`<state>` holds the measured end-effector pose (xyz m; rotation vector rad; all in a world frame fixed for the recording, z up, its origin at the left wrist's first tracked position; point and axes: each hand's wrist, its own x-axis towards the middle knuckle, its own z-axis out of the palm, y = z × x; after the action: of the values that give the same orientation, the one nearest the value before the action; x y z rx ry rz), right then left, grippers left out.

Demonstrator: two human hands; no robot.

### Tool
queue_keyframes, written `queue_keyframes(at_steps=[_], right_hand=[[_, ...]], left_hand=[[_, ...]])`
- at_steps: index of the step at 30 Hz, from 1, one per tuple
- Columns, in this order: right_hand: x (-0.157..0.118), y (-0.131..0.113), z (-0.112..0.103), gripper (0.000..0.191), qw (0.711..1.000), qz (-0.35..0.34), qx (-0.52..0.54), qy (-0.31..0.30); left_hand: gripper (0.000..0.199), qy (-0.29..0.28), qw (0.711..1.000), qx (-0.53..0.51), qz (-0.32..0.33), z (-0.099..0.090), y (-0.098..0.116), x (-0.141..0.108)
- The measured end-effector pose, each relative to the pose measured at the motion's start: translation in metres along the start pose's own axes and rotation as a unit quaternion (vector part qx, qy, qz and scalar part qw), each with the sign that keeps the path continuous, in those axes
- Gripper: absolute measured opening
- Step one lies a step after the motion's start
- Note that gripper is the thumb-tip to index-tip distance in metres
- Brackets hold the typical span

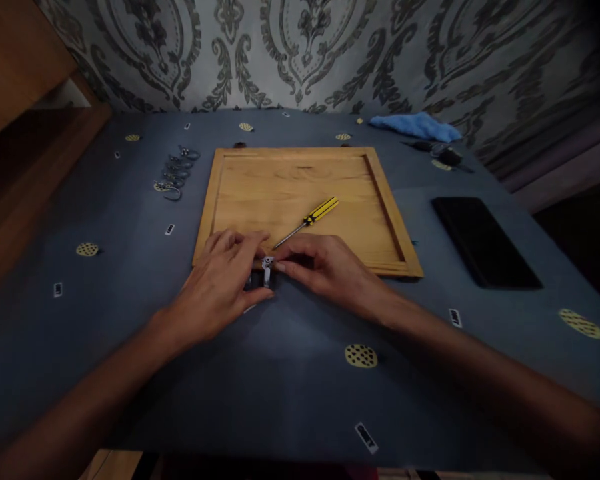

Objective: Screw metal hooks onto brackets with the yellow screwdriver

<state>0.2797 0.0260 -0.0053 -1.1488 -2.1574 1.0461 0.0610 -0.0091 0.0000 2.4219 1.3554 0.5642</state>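
A small silver metal clamp [267, 264] is at the near edge of a framed wooden board [300, 183], between my two hands. My left hand [223, 273] reaches around it, with the thumb below and the fingers resting over the board's edge. From the other side my right hand [323, 267] pinches at the clamp's upper end with thumb and forefinger. Part of the clamp is hidden by the fingers. On the board, just beyond my right hand, lies a yellow and black screwdriver [321, 210], its tip pointing toward the clamp.
Several similar metal loops [176, 175] lie in a row left of the board. To the right are a black flat device [485, 243], a dark tool [445, 155] and a blue cloth [416, 125]. A wooden cabinet [25, 67] borders the table [280, 387] at left.
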Motion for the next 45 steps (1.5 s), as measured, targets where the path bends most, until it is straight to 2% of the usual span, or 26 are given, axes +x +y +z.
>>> queue_keyframes(at_steps=[9,20,32,36,41,45], right_hand=[[0.008,-0.003,-0.004,0.013,0.999,0.014,0.006,-0.044],[0.016,-0.008,-0.008,0.013,0.997,0.046,0.001,-0.069],[0.024,-0.010,-0.013,0.012,0.989,0.080,-0.013,-0.127],[0.025,-0.010,-0.013,0.012,0.986,0.104,-0.003,-0.133],[0.028,-0.012,-0.013,0.013,0.987,0.091,-0.009,-0.129],[0.031,-0.015,-0.014,0.013,0.984,0.106,-0.029,-0.142]], left_hand=[[0.073,0.005,1.000,-0.005,0.002,0.001,0.002,0.000],[0.054,0.012,1.000,-0.020,0.011,-0.001,0.006,-0.001],[0.042,0.013,1.000,-0.019,0.006,0.002,0.005,-0.001],[0.042,0.016,1.000,-0.018,0.008,0.002,0.006,-0.001],[0.043,0.016,1.000,-0.018,0.003,0.002,0.005,0.000],[0.042,0.012,1.000,-0.018,0.002,0.001,0.005,-0.001]])
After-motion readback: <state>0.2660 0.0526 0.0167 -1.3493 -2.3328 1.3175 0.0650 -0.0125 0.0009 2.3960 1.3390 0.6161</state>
